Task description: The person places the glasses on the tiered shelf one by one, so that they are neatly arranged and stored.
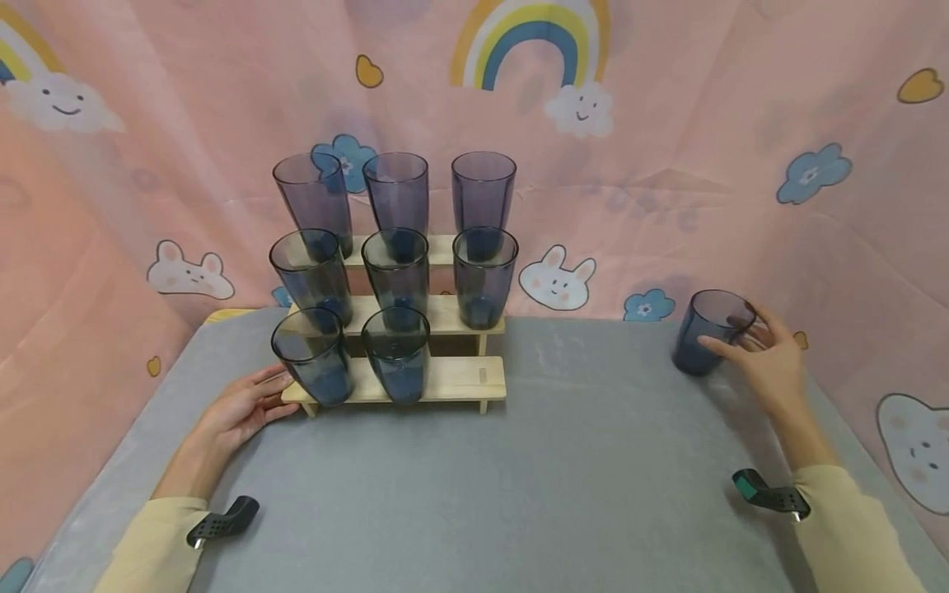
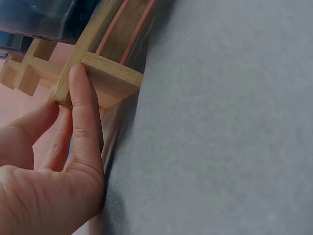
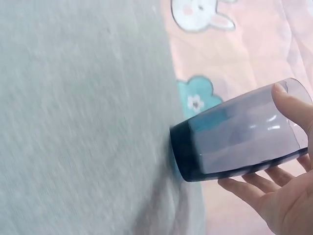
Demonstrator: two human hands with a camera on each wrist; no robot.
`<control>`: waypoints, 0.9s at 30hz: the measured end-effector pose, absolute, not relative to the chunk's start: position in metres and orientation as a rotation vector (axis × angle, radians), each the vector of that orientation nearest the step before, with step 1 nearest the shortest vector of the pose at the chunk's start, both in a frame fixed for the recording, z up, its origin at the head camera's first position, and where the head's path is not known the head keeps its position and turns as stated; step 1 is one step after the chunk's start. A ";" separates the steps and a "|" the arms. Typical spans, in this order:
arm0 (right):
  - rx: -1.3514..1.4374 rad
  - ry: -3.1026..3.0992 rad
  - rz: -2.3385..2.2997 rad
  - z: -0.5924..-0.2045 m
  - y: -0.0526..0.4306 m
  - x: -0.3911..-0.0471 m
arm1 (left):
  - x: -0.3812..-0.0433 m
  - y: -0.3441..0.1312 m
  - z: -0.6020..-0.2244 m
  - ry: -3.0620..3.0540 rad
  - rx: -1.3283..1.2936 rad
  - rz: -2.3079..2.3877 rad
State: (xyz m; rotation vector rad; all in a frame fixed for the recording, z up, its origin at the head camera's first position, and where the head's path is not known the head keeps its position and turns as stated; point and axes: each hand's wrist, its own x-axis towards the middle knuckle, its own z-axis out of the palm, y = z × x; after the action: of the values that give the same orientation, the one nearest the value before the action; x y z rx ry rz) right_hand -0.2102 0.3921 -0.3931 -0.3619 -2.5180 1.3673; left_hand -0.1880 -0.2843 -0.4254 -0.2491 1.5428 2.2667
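Observation:
At the right of the table my right hand holds a blue-tinted glass tumbler upright, thumb on the near side and fingers behind it. In the right wrist view the tumbler has its dark base close to the grey cloth. My left hand pinches the left end of a three-step wooden rack at its lowest shelf. The left wrist view has fingertips and thumb at the end of that wooden board. Two matching tumblers stand on this shelf, towards its left and middle.
Three tumblers stand on the middle shelf and three more on the top one. Grey cloth covers the table. A pink printed curtain hangs behind and along both sides. Each wrist carries a black band.

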 end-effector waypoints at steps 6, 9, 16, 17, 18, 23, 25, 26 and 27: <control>-0.296 -2.529 1.418 -0.388 0.372 -0.207 | -0.188 -0.285 -0.425 1.543 -0.248 2.269; -0.271 -2.532 1.420 -0.386 0.362 -0.206 | -0.189 -0.285 -0.426 1.546 -0.243 2.263; -0.162 -2.521 1.417 -0.383 0.334 -0.205 | -0.188 -0.287 -0.426 1.552 -0.233 2.255; -0.150 -2.517 1.420 -0.382 0.329 -0.205 | -0.188 -0.287 -0.426 1.549 -0.230 2.255; -0.141 -2.515 1.419 -0.382 0.325 -0.205 | -0.188 -0.287 -0.426 1.547 -0.227 2.255; -0.086 -2.476 1.457 -0.381 0.306 -0.205 | -0.188 -0.287 -0.427 1.541 -0.218 2.253; -0.085 -2.446 1.497 -0.381 0.300 -0.205 | -0.189 -0.286 -0.427 1.540 -0.221 2.252; -0.087 -2.432 1.520 -0.381 0.297 -0.205 | -0.189 -0.286 -0.427 1.540 -0.222 2.251; -0.092 -2.423 1.536 -0.382 0.294 -0.205 | -0.189 -0.286 -0.427 1.539 -0.221 2.250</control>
State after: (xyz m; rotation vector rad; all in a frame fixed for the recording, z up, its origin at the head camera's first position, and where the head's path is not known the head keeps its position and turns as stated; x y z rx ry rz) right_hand -0.2052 0.2943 -0.3817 -0.0915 -2.4230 1.5358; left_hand -0.1891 -0.2863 -0.4273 -0.2214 1.5394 2.2501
